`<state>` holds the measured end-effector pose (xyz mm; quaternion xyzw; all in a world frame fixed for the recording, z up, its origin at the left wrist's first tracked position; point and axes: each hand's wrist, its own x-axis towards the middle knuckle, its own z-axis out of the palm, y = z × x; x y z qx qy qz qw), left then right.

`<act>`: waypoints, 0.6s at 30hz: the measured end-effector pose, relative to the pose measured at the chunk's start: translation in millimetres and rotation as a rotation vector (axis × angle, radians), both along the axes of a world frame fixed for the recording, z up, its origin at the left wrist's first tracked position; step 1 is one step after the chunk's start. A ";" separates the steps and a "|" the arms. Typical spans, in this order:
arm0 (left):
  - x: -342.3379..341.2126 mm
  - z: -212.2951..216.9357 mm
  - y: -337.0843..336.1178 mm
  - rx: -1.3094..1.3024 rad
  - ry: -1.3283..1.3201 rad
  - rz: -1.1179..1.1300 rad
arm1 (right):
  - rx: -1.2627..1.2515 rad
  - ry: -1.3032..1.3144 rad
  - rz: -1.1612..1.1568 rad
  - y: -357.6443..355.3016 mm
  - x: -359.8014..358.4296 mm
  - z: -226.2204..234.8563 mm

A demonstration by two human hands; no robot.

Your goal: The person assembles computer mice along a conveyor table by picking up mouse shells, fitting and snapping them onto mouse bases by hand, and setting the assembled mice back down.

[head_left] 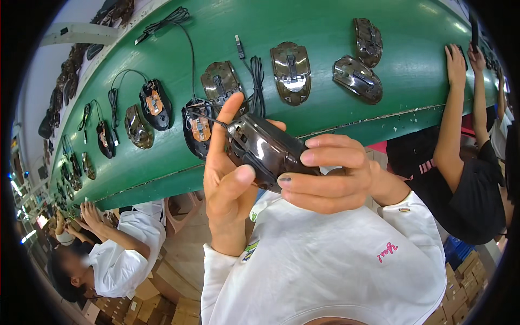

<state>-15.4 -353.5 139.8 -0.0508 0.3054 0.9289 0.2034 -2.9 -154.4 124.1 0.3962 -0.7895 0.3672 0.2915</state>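
Observation:
A dark, glossy computer mouse (264,147) with its cable coming off the left end is held up in front of my chest, near the table edge. My left hand (225,173) grips its left end, the thumb on the near side and the index finger stretched upward past the cable. My right hand (336,176) clasps the other end, its fingers bent over the shell. Just behind, on the table, lie an open mouse base (197,128) with an orange-brown circuit board and a loose dark top shell (219,81). The mouse's underside is hidden.
The green table (319,27) carries more mouse shells, one (291,73) straight ahead and two (358,80) at right. Open bases (156,104) with coiled cables line the left. Co-workers sit at left (127,244) and right (466,184). Cardboard boxes (466,287) stand at the lower right.

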 end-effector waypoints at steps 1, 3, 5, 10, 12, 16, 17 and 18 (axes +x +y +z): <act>-0.6 1.6 3.6 0.048 -0.019 0.016 | -0.013 -0.005 -0.003 1.2 -1.7 0.6; -2.5 4.9 7.8 0.092 -0.037 0.030 | -0.038 -0.036 -0.012 8.7 -10.0 5.6; -0.8 9.2 6.8 -0.079 -0.036 0.016 | 0.003 -0.019 -0.124 27.1 -25.1 14.5; 18.4 18.0 -2.7 -0.049 0.417 -0.210 | -0.296 0.451 -0.708 133.5 -85.1 51.3; 29.2 39.3 -14.7 -0.036 0.645 -0.314 | -0.550 0.435 -0.754 172.7 -91.8 48.4; 38.2 76.6 -22.3 -0.169 0.767 -0.327 | -0.170 0.273 -1.074 229.1 -67.4 13.6; 43.2 80.2 -23.5 -0.278 0.771 -0.294 | 0.108 0.222 -1.205 234.3 -61.7 6.6; 41.7 82.4 -22.1 -0.272 0.779 -0.273 | 0.264 0.245 -1.130 226.1 -63.9 1.7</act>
